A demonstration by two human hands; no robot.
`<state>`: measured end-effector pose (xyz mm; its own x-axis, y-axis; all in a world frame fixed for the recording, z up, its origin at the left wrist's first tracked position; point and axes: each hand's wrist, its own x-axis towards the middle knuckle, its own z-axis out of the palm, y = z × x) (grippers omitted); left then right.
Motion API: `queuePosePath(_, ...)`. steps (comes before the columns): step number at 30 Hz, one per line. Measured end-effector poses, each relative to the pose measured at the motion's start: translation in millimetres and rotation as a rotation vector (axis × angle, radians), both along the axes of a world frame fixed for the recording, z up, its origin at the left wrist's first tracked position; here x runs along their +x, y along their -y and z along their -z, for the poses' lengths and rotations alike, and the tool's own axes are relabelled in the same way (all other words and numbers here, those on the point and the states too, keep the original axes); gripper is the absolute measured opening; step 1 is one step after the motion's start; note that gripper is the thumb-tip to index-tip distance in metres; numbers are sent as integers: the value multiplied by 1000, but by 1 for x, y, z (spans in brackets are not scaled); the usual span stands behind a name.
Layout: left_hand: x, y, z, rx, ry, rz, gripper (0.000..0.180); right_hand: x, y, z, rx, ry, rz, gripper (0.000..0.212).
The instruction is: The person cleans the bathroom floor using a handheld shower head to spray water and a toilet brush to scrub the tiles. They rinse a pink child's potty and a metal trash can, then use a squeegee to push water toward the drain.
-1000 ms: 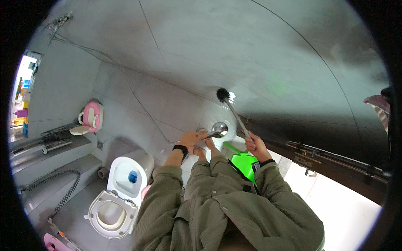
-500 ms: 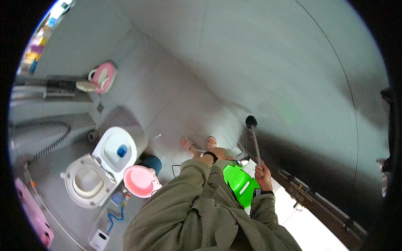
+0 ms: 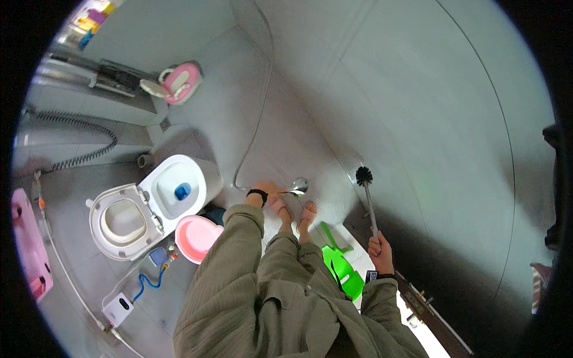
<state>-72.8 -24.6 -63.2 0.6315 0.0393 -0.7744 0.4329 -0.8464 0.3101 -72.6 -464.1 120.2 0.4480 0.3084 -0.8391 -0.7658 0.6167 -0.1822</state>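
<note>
My left hand (image 3: 270,190) is closed around the handle of a chrome shower head (image 3: 297,186), held low over the tiled floor in front of my feet. A grey hose (image 3: 262,113) runs from it up the far wall. In my right hand (image 3: 380,252) a toilet brush (image 3: 370,206) is gripped by its long grey handle, its black bristles pointing up and away from me beside the right-hand wall. Left of me stands a white toilet (image 3: 203,182) with its seat (image 3: 123,222) raised and blue water in the bowl.
A pink basin (image 3: 197,238) sits beside the toilet, partly covering a dark bucket (image 3: 213,216). Near my right leg lies a green plastic object (image 3: 343,271) with a slot. A pink-and-white child's potty (image 3: 181,83) stands far left. Hoses and a white box (image 3: 118,309) are at left.
My left hand has swung the shower head leftward, away from the green object and the right-hand wall. My right hand still holds the brush upright. The view has shifted too.
</note>
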Motion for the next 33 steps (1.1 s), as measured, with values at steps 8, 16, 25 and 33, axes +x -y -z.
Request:
queuePosePath(8,1,-60,-47,-63,184,-103,73,39,-42,-3,60,21,-132,31)
queuePosePath(16,-14,-15,-49,-187,120,-59,76,73,-87,-12,-88,0,-301,27)
queuePosePath(25,-52,-118,-33,-4,25,-340,75,94,-128,-12,-93,22,-458,27)
queuePosePath(33,-48,-97,-52,-121,110,-191,80,105,-162,-22,-111,69,-531,29)
